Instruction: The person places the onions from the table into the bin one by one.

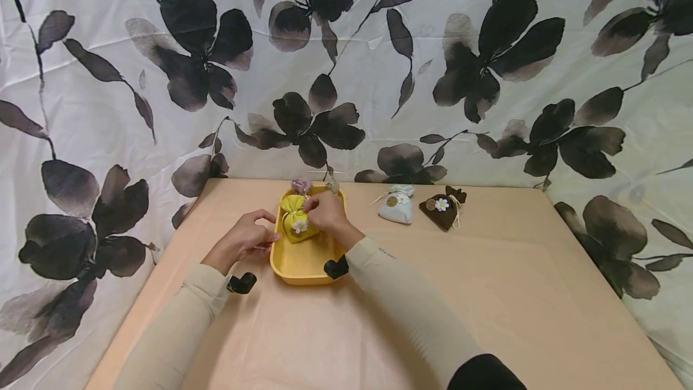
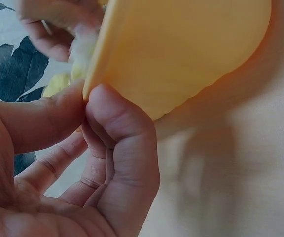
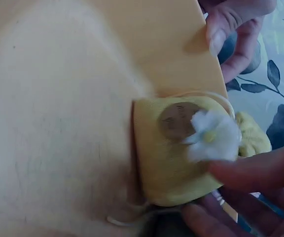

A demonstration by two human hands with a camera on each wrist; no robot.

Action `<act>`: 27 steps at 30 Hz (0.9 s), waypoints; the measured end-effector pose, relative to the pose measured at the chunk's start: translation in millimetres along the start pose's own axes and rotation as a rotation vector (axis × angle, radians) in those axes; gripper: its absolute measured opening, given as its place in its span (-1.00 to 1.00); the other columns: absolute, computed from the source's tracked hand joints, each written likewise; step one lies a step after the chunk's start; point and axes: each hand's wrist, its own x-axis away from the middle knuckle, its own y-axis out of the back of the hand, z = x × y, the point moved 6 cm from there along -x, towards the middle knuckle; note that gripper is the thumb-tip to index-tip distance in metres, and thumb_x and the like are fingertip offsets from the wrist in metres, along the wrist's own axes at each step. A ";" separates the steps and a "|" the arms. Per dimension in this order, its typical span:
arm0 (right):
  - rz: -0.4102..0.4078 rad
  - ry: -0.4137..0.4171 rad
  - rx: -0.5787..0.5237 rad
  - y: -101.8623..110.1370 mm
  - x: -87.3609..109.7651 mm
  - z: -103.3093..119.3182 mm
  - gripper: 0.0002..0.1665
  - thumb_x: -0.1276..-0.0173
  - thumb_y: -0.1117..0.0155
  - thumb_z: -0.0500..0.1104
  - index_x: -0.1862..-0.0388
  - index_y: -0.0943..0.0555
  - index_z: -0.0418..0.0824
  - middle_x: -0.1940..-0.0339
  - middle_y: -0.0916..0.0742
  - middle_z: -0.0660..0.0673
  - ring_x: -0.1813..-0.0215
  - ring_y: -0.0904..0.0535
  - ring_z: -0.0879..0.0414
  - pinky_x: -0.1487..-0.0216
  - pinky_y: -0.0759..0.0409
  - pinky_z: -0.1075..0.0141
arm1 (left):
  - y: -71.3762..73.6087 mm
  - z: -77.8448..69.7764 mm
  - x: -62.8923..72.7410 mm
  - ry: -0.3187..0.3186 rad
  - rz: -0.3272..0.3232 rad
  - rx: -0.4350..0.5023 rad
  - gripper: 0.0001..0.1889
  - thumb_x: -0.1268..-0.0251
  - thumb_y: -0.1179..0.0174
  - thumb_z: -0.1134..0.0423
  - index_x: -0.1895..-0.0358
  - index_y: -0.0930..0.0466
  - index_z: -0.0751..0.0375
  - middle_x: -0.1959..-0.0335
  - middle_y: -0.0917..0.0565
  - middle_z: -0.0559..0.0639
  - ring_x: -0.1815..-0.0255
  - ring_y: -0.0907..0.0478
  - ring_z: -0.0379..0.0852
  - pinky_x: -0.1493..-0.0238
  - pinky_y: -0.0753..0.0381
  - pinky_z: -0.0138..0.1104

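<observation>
A yellow drawstring pouch [image 1: 296, 221] with a white flower and a round brown tag lies in the yellow tray [image 1: 303, 266]. My right hand [image 1: 326, 210] is at the pouch's right side. In the right wrist view, its thumb lies along the pouch [image 3: 161, 158] near the flower, with the fingers below, gripping the edge. My left hand [image 1: 250, 235] pinches the tray's left rim between thumb and bent index finger, seen closely in the left wrist view around the tray wall [image 2: 181, 44]. Part of the pouch's right side is hidden by the right hand.
A pale pouch [image 1: 397, 206] and a dark brown pouch [image 1: 441, 212], both with flowers, stand to the tray's right. A purple bunched thing [image 1: 301, 186] and a small beige one [image 1: 332, 186] show at the tray's far end. A floral cloth [image 1: 379, 77] hangs behind the table.
</observation>
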 end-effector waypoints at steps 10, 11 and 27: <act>0.042 -0.045 -0.042 30.5 4.6 -9.6 -0.71 -0.15 -0.29 -0.44 0.19 -0.81 -0.26 0.14 -0.80 -0.15 0.15 -0.55 0.02 0.37 -0.50 0.36 | 0.7 4.6 4.9 0.000 0.005 -0.019 -0.48 -0.39 -0.29 0.39 -0.34 -0.34 0.19 0.43 -0.61 0.03 0.49 -0.58 -0.15 0.45 -0.62 -0.39; 0.034 -0.043 -0.076 37.6 3.8 -10.7 -0.69 -0.14 -0.30 -0.46 0.16 -0.81 -0.29 0.11 -0.79 -0.18 0.14 -0.55 0.00 0.37 -0.51 0.35 | 1.3 4.1 5.2 -0.002 0.004 -0.021 -0.48 -0.39 -0.29 0.39 -0.34 -0.34 0.19 0.43 -0.61 0.04 0.49 -0.58 -0.15 0.45 -0.62 -0.39; -0.152 -0.199 -0.261 179.1 11.2 -105.9 -0.66 -0.26 -0.36 -0.43 -0.03 -0.71 -0.33 -0.13 -0.69 -0.31 0.05 -0.66 -0.06 0.06 -0.75 0.17 | -2.8 -2.1 4.5 -0.004 0.035 -0.031 -0.46 -0.41 -0.26 0.38 -0.39 -0.31 0.19 0.28 -0.62 0.11 0.45 -0.59 -0.15 0.41 -0.66 -0.36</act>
